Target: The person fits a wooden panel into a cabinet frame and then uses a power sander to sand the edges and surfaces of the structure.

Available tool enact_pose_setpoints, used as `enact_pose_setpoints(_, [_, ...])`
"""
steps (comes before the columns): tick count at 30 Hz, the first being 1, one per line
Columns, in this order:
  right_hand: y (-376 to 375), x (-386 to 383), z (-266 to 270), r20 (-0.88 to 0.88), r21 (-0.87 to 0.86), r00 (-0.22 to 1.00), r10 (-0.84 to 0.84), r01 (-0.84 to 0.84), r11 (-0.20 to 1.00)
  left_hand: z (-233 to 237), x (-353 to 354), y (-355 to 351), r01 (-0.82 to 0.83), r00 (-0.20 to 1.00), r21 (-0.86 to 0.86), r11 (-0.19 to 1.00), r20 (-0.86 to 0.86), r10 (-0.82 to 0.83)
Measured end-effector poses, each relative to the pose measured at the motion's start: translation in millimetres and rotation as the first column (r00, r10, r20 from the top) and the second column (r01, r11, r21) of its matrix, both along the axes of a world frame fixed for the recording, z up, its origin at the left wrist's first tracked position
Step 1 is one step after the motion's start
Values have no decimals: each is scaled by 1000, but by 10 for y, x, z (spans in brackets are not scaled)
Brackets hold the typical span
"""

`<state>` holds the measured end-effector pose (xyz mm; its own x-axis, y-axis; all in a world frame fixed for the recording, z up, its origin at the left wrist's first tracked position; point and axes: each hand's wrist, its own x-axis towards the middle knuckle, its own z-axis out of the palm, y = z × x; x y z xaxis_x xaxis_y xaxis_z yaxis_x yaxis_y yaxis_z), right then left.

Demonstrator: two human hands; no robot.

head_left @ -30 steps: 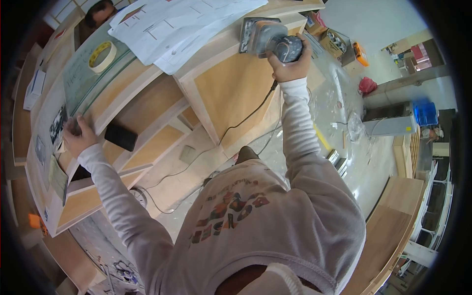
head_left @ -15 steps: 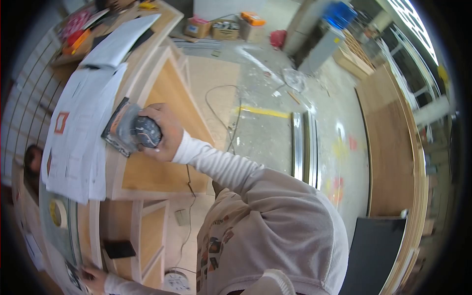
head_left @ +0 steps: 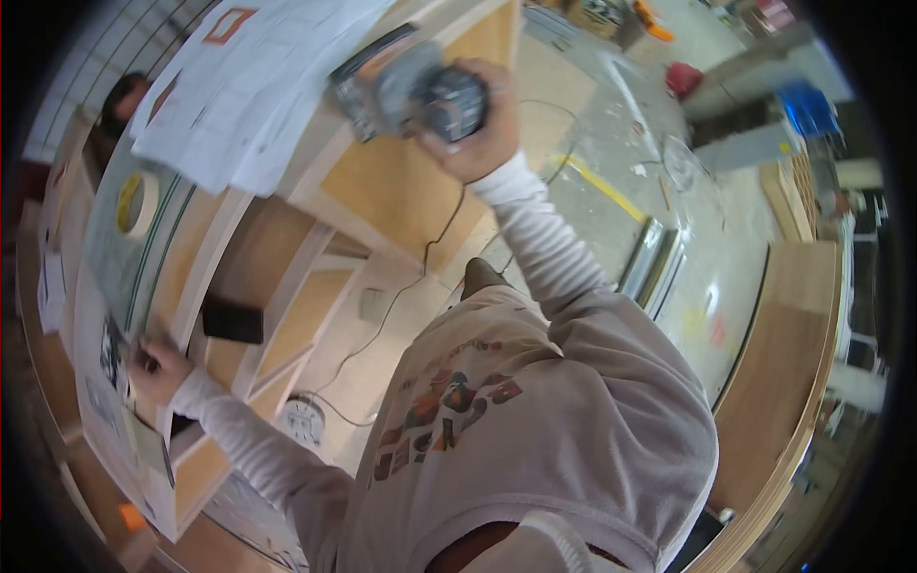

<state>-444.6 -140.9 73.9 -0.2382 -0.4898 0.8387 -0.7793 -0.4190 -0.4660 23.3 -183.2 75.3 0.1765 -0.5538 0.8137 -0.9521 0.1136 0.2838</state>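
Note:
My right hand (head_left: 482, 124) is closed around the grey-black body of an electric sander (head_left: 454, 103). The sander is tilted, its flat pad facing the cabinet edge beside the printed paper sheets (head_left: 263, 91). From it a dark cord (head_left: 427, 253) runs down to the floor. My left hand (head_left: 158, 368), fingers curled, is at the worktop edge by a small black-and-white item (head_left: 113, 351); I cannot tell what its fingers hold. Near that hand, a black phone-like slab (head_left: 233, 321) lies on the cabinet, and a tape roll (head_left: 137, 203) rests on the glass top (head_left: 105, 253).
Wooden cabinet frames (head_left: 315, 320) with open compartments stand in front of me. Metal profiles (head_left: 652, 263) lie on the floor to the right, near a long wooden panel (head_left: 778, 353). A round white object (head_left: 304, 418) sits low by the cord. A person's head (head_left: 124, 100) shows beyond the worktop.
My view has swung so the bench appears higher and further right. The sander stays in my right hand, by the papers' edge. My left hand and forearm now show more fully.

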Motion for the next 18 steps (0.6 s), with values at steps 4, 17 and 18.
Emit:
enact_pose_setpoints(4, [-159, -239, -81, 223, 66, 971, -82, 69, 995, 7, -137, 14, 26, 988, -23, 999, -149, -29])
enact_pose_setpoints(17, [-46, 58, 52, 77, -39, 997, -19, 22, 999, -17, -138, 14, 2, 985, -19, 1000, -175, -5])
enact_pose_setpoints(18, [-44, 34, 85, 109, -9, 992, -60, 62, 998, -46, -108, -8, 35, 975, -45, 998, -217, -43])
